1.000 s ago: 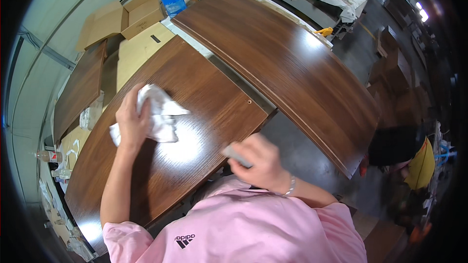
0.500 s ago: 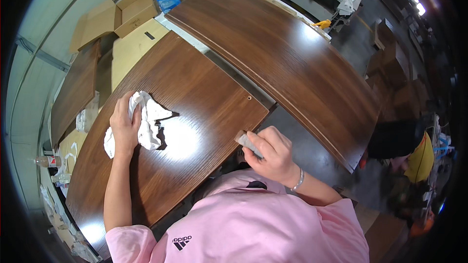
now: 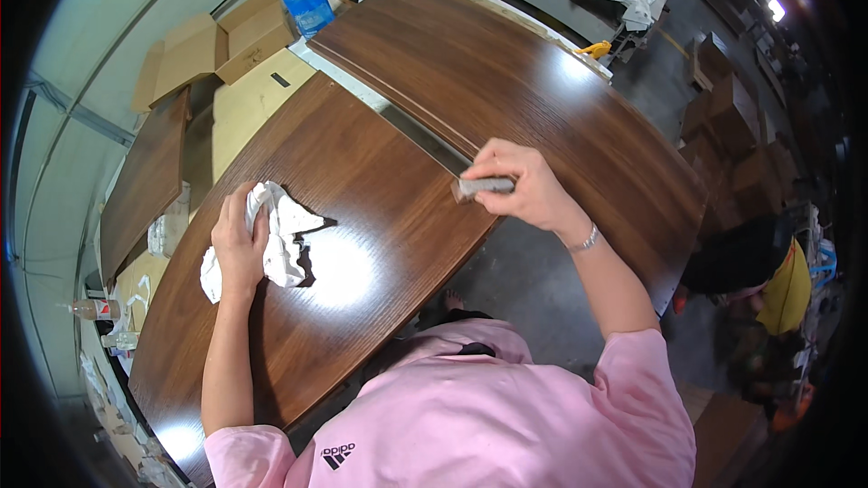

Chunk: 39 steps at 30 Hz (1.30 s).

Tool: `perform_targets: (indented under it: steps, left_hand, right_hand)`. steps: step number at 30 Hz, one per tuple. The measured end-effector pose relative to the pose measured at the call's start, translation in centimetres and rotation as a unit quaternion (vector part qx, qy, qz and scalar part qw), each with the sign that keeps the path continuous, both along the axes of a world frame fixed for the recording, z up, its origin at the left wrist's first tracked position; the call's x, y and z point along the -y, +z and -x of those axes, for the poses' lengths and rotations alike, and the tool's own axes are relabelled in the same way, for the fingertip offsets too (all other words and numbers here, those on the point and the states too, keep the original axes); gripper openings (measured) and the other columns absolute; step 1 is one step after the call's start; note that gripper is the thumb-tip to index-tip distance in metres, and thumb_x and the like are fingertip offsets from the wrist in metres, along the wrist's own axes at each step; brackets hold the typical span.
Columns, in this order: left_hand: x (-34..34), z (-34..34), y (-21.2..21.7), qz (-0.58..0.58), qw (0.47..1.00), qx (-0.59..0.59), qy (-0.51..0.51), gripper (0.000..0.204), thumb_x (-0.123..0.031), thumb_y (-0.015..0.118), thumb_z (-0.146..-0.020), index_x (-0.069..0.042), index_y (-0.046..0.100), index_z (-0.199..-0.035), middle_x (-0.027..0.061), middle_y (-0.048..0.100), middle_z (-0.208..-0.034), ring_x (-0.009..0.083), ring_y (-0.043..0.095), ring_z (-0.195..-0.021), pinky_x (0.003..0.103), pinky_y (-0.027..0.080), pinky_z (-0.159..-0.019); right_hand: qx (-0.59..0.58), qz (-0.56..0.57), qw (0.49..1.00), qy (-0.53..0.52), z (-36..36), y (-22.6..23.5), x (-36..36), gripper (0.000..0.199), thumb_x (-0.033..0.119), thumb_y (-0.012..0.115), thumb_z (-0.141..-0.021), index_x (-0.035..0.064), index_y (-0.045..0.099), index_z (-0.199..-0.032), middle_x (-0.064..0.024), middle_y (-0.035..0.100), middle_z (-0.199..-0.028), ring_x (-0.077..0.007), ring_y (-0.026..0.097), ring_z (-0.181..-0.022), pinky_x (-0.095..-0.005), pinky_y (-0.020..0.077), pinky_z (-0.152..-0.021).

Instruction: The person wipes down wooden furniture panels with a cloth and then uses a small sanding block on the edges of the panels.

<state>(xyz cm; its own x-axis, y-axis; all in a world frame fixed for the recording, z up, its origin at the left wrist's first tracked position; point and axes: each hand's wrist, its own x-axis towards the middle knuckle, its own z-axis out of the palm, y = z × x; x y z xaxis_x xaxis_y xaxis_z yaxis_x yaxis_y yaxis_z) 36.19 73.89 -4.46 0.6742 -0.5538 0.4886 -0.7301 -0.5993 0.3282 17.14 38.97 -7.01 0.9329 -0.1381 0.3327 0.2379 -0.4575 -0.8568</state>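
The small grey block (image 3: 491, 185) is over the short upper-right edge of the nearer wood-grain panel (image 3: 380, 185), by its right corner; whether they touch cannot be told. Its long axis lies nearly level across the view, the brownish end pointing left. The right hand (image 3: 522, 183) has thumb and fingers clamped on it from the right. The panel's long axis slants from lower left to upper right, its grain following. Left of the panel's middle, the left hand (image 3: 239, 248) presses a crumpled white cloth (image 3: 282, 248), thumb and fingers closed about the bunched fabric, one pointed corner aimed rightward. Across a narrow gap, a second brown panel (image 3: 515, 81) has its long axis running from upper left to lower right. Beyond its upper-left end stands a blue drinking bottle (image 3: 307, 7), near an open cardboard box (image 3: 190, 50). A smaller brown panel (image 3: 145, 185) is at far left.
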Motion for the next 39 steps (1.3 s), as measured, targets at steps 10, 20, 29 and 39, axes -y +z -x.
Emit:
perform_targets:
  steps: [10,20,29,39]
  left_hand:
    - [0.0,-0.2,-0.1,0.0,1.0,0.002,-0.011,0.033,-0.004,0.065,-0.087,-0.003,0.059,-0.12,0.0193,0.065,-0.104,0.04,0.064,-0.093,0.044,0.051,-0.079]
    - [0.1,-0.1,0.2,-0.004,1.0,-0.002,-0.001,0.033,-0.002,0.064,-0.086,-0.004,0.059,-0.119,0.0192,0.065,-0.103,0.0402,0.064,-0.092,0.044,0.051,-0.078]
    - [0.2,0.0,-0.1,-0.018,1.0,0.01,0.002,0.034,-0.001,0.062,-0.088,-0.003,0.059,-0.121,0.0208,0.065,-0.107,0.0417,0.063,-0.098,0.044,0.05,-0.082]
    - [0.3,0.3,-0.3,0.008,1.0,0.024,0.0,0.033,-0.004,0.064,-0.088,-0.004,0.059,-0.121,0.0204,0.065,-0.106,0.0414,0.064,-0.095,0.044,0.051,-0.081]
  right_hand:
    - [-0.024,-0.09,0.991,0.098,-7.7,-0.4,1.6,0.023,0.0,0.07,-0.077,0.0028,0.076,-0.099,-0.0034,0.063,-0.094,-0.0129,0.062,-0.089,-0.0272,0.051,-0.082]
    - [-0.062,0.022,0.998,0.014,9.8,0.3,1.2,0.03,0.0,0.074,-0.063,0.0059,0.077,-0.092,-0.0057,0.065,-0.087,-0.0213,0.06,-0.083,-0.033,0.0484,-0.075]
    - [0.152,0.12,0.957,-0.217,5.8,-1.4,-6.0,0.033,0.002,0.077,-0.065,0.0049,0.07,-0.097,-0.0089,0.059,-0.082,-0.0262,0.06,-0.073,-0.0364,0.0509,-0.064]
    - [0.158,0.096,0.941,-0.283,5.7,-2.6,-8.0,0.033,-0.003,0.077,-0.065,0.0029,0.067,-0.095,-0.011,0.058,-0.081,-0.0281,0.058,-0.069,-0.0371,0.0489,-0.059]
